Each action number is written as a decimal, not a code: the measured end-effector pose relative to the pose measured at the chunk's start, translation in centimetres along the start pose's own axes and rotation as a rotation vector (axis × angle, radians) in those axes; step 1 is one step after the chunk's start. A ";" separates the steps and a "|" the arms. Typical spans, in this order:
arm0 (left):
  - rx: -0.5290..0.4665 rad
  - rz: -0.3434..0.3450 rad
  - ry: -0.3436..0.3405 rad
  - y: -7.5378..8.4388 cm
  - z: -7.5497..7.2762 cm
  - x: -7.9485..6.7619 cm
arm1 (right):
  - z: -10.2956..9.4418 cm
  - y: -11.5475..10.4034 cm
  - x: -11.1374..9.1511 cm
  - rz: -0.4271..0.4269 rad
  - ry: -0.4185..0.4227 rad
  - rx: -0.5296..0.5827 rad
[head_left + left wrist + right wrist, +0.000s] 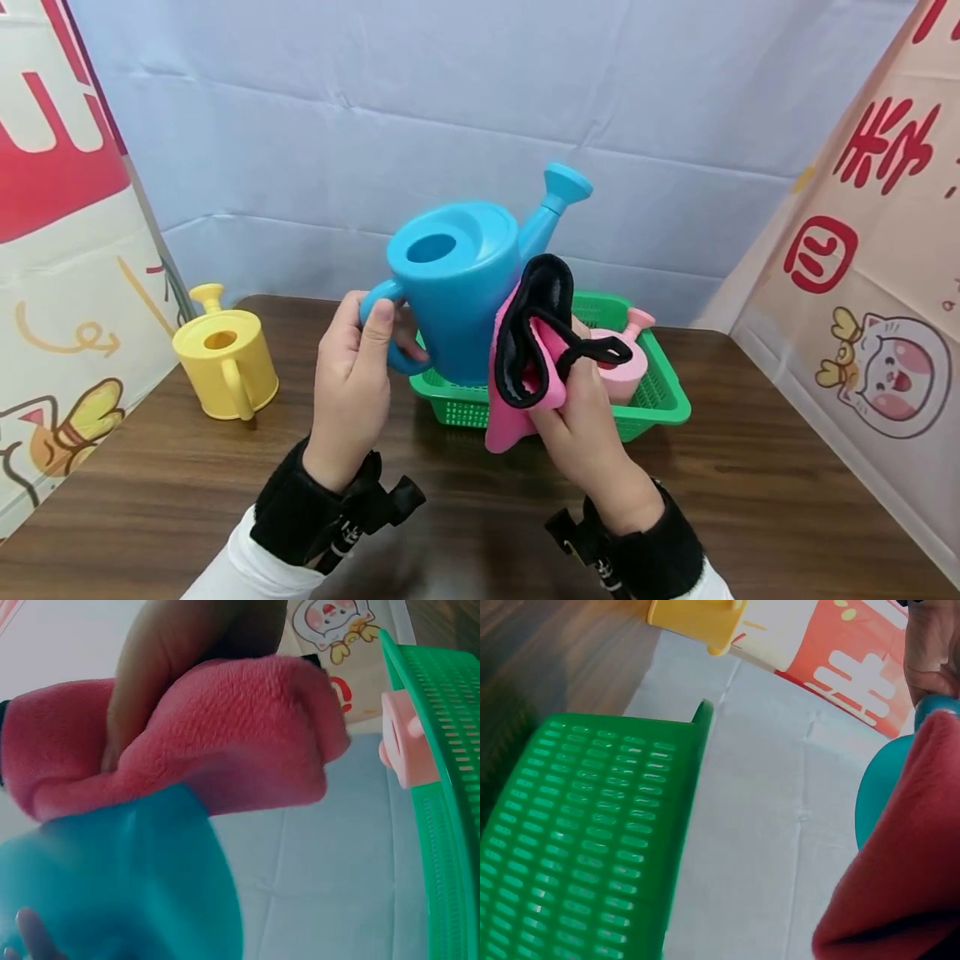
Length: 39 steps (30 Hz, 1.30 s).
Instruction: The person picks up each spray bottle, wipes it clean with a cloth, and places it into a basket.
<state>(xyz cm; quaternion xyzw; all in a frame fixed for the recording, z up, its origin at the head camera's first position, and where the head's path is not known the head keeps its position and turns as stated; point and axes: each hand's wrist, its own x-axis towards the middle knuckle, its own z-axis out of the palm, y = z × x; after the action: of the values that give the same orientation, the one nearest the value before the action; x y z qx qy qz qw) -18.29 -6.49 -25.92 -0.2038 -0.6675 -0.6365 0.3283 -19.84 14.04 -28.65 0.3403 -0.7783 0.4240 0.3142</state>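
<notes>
Some red characters (867, 150) show, left hand (351, 375) gripping a blue watering can (461, 296), right hand (585, 425) a pink cloth (508, 417).

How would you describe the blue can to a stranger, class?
On the table, find the green basket. In front of it, the left hand grips the blue can by its handle. Unlike the yellow can and pink can, this one is held up.

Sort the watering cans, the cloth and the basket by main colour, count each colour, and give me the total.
Blue: 1, the blue watering can
Yellow: 1, the yellow watering can
Pink: 2, the pink watering can and the black-edged cloth
Green: 1, the basket
Total: 5
</notes>
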 end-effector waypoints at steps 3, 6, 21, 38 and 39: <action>0.015 -0.027 -0.082 0.0 0.0 -0.1 | -0.1 0.2 0.3 0.034 0.018 0.134; 0.029 -0.038 -0.150 0.0 0.3 -0.3 | -0.4 0.2 0.6 0.036 0.073 0.259; 0.285 -0.007 -0.300 -0.1 0.8 -0.6 | -1.7 -0.2 1.1 0.038 0.262 0.350; 0.220 0.014 -0.269 -0.6 1.5 -1.0 | -2.3 -0.3 1.2 0.126 0.352 0.373; 0.183 -0.003 -0.252 -0.5 1.5 -1.1 | -2.3 -0.3 1.2 0.124 0.364 0.338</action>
<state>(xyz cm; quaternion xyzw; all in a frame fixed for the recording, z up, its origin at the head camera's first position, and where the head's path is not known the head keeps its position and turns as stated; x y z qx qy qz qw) -18.18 -4.90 -27.02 -0.2501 -0.7590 -0.5429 0.2581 -19.86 15.62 -26.56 0.2576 -0.6465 0.6207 0.3611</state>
